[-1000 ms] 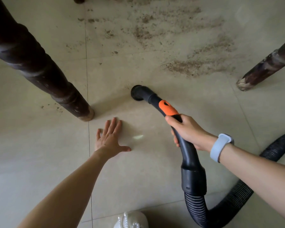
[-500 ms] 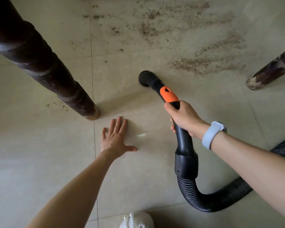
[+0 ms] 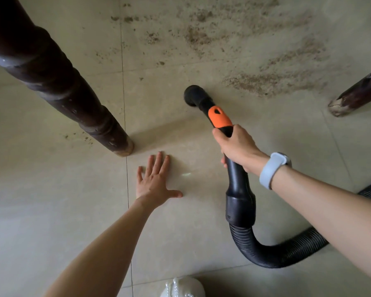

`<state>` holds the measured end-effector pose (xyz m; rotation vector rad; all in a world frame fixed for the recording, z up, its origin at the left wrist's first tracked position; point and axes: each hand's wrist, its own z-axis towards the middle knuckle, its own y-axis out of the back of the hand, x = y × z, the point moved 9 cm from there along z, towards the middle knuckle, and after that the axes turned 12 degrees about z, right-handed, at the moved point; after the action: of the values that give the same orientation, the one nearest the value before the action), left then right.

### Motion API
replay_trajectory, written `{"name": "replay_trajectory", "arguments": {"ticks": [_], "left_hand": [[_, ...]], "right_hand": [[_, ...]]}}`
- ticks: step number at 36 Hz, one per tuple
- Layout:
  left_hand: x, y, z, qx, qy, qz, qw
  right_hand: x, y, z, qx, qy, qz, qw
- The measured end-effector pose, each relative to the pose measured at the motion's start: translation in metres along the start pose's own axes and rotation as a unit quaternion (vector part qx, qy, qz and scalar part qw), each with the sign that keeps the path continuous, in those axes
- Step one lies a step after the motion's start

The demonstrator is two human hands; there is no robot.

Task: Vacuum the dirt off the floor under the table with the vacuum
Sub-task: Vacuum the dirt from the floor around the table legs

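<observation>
The black plastic vacuum wand with an orange grip patch (image 3: 219, 118) ends in a round nozzle set on the beige tiled floor (image 3: 51, 189), just short of the brown scattered dirt (image 3: 272, 82). Its long axis runs from the ribbed black hose (image 3: 287, 251) near the person up and slightly left, mouth pointing away. The right hand (image 3: 238, 146) grasps the wand; the left hand (image 3: 154, 181) lies flat, fingers spread, beside the dark turned wooden table leg (image 3: 62, 86).

The black plastic vacuum nozzle (image 3: 192, 95) sits on the tiled floor (image 3: 51, 200) between two dark turned-wood table legs (image 3: 58, 82). Brown scattered dirt (image 3: 266, 82) lies beyond the nozzle. The flat left hand (image 3: 154, 181) rests nearer, just beside the left leg's foot.
</observation>
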<state>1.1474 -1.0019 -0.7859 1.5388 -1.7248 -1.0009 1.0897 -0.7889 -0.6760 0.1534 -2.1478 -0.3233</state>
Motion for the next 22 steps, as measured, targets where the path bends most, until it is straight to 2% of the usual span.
{"name": "replay_trajectory", "arguments": {"ticks": [6, 13, 19, 22], "left_hand": [[0.000, -0.001, 0.000, 0.005, 0.003, -0.001, 1.000], [-0.005, 0.000, 0.001, 0.025, 0.005, -0.030, 0.999], [-0.006, 0.000, 0.003, 0.033, 0.016, -0.035, 0.999], [-0.007, 0.002, 0.004, 0.035, 0.025, -0.036, 0.998]], "right_hand": [[-0.005, -0.029, -0.025, 0.098, 0.006, -0.066, 0.993], [-0.005, 0.007, -0.024, 0.002, -0.010, -0.082, 0.997], [-0.027, 0.005, -0.050, 0.049, -0.023, -0.103, 0.993], [-0.025, 0.017, -0.048, 0.018, -0.017, -0.112, 0.993]]}}
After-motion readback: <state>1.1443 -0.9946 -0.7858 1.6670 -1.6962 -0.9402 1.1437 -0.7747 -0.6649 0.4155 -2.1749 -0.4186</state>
